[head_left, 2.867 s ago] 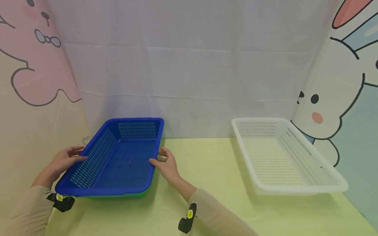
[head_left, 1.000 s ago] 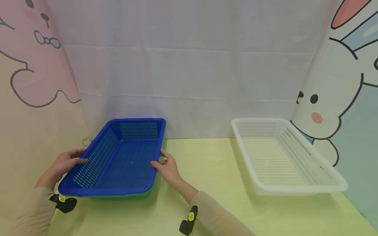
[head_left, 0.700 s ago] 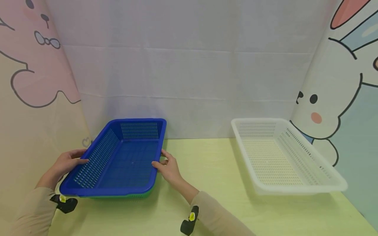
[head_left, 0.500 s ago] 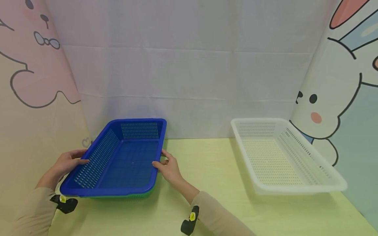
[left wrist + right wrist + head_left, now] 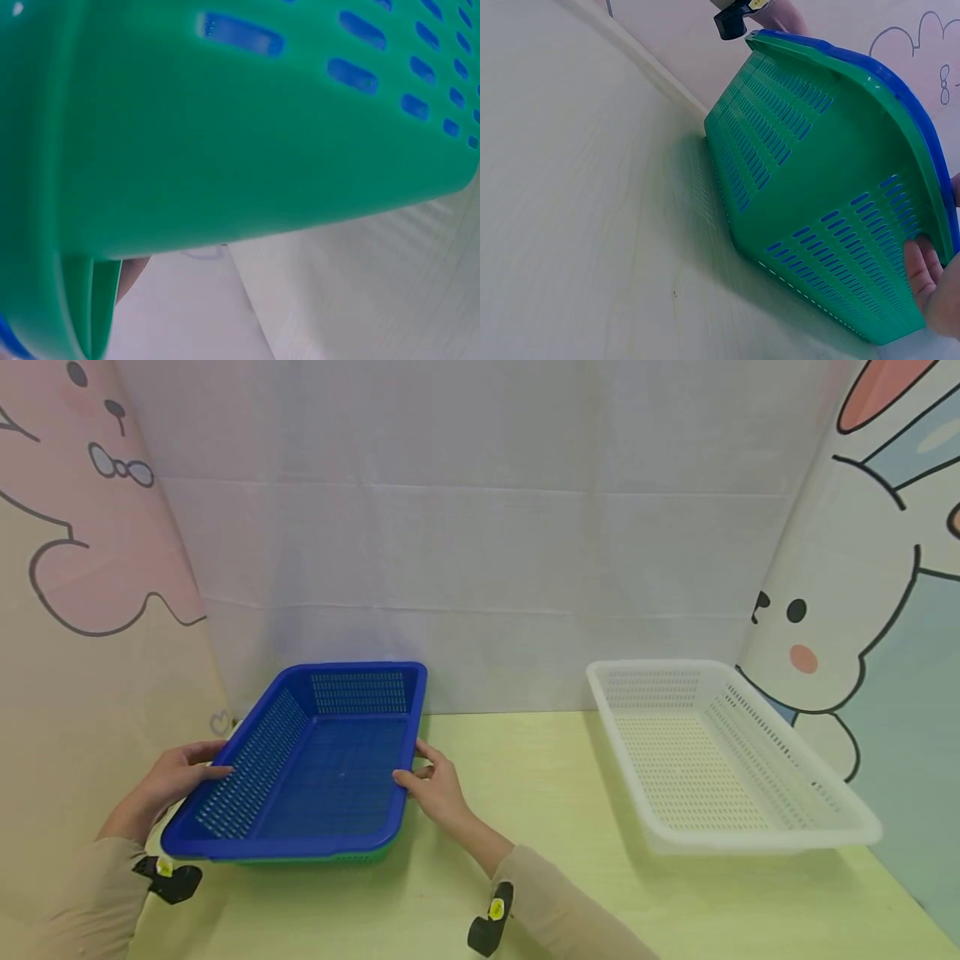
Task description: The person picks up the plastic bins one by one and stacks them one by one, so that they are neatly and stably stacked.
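A blue slotted plastic basket (image 5: 330,777) is nested inside a green basket (image 5: 840,142), both on the left of the table in the head view. Only a thin strip of green shows below the blue rim there. My left hand (image 5: 176,774) grips the left side, thumb over the blue rim and fingers outside. On the opposite side my right hand (image 5: 441,787) holds the rim with its thumb on top. Seen from the right wrist, its fingers (image 5: 921,266) lie against the green wall under the rim. The green wall fills much of the left wrist view and mostly hides that hand.
A white slotted basket (image 5: 765,841) stands on the right of the pale yellow table (image 5: 525,777). Behind is a white cloth backdrop (image 5: 480,543), with cartoon-printed panels (image 5: 97,585) at both sides. A black wrist camera (image 5: 491,922) sits on each sleeve.
Both hands have shifted the nested blue and green baskets slightly to the right, keeping their grip on the sides. The white basket has stayed in place.
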`<state>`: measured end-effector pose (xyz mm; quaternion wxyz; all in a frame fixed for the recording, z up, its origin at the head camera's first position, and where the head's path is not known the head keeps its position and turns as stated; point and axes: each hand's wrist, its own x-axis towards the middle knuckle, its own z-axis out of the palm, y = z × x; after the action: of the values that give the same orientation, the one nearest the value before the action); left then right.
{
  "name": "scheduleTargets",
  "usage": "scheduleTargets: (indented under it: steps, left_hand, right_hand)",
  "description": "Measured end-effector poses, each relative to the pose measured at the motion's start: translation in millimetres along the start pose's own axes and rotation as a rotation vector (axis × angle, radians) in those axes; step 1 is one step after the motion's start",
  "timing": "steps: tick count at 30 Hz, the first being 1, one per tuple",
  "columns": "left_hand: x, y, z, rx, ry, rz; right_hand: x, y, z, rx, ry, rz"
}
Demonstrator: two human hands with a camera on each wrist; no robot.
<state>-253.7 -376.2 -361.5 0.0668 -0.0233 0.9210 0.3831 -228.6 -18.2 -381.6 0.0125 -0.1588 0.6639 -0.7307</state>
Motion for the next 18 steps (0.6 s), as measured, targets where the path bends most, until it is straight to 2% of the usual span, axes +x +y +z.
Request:
scheduleTargets:
  steps: [3,4,6,7,9,10,11,13,14,15,18]
  left_hand:
    - [6.3,-8.0,0.2,-0.007,-0.014,0.003]
    - [11.7,-15.7,0.1,0.000,-0.005,0.009]
    - [29.9,-42.9,-0.1,0.001,0.013,0.029]
    - [31.5,-44.6,-0.4,0.002,0.009,0.027]
    - [48.2,-68.6,-0.5,0.014,0.035,0.044]
    - [52.1,-73.7,-0.7,0.012,0.033,0.045]
    - [54.4,-76.8,-0.8,0.003,0.029,0.044]
    - [52.4,-72.0,-1.6,0.006,0.021,0.034]
    - [58.5,-81.0,-2.1,0.004,0.030,0.043]
    - [55.4,-75.4,-3.4,-0.011,0.010,0.040]
    - [55.1,-73.6,-2.2,-0.020,0.017,0.048]
  right_hand:
    - [-0.9,-1.1,-1.7,-0.019,-0.002,-0.005]
    - [-1.0,-1.3,-2.2,-0.026,-0.003,-0.006]
    - [-1.1,-1.1,-3.3,-0.034,-0.005,-0.007]
    - [-1.1,-1.0,-3.8,-0.039,-0.005,-0.007]
    - [-1.7,-1.3,-4.7,-0.039,-0.006,-0.008]
    - [-1.7,-1.1,-5.2,-0.036,-0.007,-0.009]
    - [-1.9,-0.9,-5.7,-0.034,-0.007,-0.010]
    - [-1.9,-0.5,-6.9,-0.032,-0.007,-0.013]
    - [-1.9,-0.2,-7.6,-0.032,-0.007,-0.014]
    - [-1.8,0.3,-8.3,-0.033,-0.007,-0.016]
    - [-1.7,0.7,-10.3,-0.034,-0.002,-0.025]
